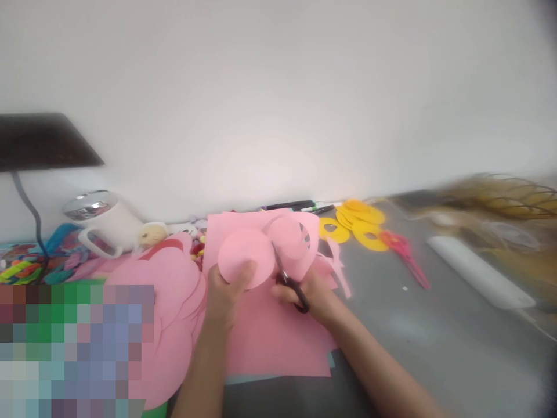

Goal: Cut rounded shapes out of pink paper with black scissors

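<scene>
— So, room?
— Grey tabletop point(391, 337) spreads rightward, wall point(278, 116) behind.
— Hands?
— Left hand point(228, 288) pinches smooth pink paper disc point(244, 254) over sheets point(278, 342); right hand point(314, 295) grips black scissors point(296, 292), blades maybe at disc's rim.

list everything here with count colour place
held disc: one, pink, centre
black scissors: one, black, centre
cut paper: one, pink, behind black scissors
base paper: count unclear, pink, beneath
disc pile: one, pink, left
scraps: several, pink, centre right
ring cutouts: several, yellow, back right
other scissors: one, pink, right
bar: one, white, right
pens: several, mostly dark, back centre
mug: one, white, back left
dome: one, silver, at mug's top
round object: one, cream, beside mug
small pieces: many, mixed, left
panel: one, dark, upper left
cable: one, dark, below panel
blurred tangle: count unclear, brownish, right edge
tabletop: one, grey, below
wall: one, whitish, behind
lower left: pixelated, unreadable
left hand: one, bare, gripping held disc
right hand: one, bare, gripping black scissors
</scene>
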The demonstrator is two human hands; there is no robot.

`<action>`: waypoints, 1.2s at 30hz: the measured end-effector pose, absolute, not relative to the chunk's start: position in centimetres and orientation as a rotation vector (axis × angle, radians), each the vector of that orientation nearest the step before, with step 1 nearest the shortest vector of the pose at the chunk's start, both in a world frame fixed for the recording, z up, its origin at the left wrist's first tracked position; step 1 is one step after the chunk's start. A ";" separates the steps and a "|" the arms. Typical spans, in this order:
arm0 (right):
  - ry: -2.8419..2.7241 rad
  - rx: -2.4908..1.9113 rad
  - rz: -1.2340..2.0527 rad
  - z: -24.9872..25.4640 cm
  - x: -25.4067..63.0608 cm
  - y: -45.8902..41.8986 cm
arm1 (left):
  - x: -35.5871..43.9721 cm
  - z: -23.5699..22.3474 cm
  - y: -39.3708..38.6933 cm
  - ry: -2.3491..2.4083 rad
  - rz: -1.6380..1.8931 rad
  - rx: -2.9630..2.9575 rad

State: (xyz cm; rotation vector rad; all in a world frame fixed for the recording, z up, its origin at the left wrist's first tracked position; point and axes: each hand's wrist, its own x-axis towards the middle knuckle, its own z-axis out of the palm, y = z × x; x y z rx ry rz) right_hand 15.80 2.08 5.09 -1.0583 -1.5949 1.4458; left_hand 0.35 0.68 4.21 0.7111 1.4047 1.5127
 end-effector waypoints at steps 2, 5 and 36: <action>-1.593 -1.066 1.446 5.1 15.8 2.1 | 0.4 4.2 0.7 1.379 1.523 0.733; -1.568 -1.099 1.462 5.2 15.8 2.0 | 0.4 4.2 0.8 1.363 1.530 0.745; -1.241 -1.348 1.278 5.6 15.8 2.0 | 0.3 3.8 0.9 1.306 1.493 0.816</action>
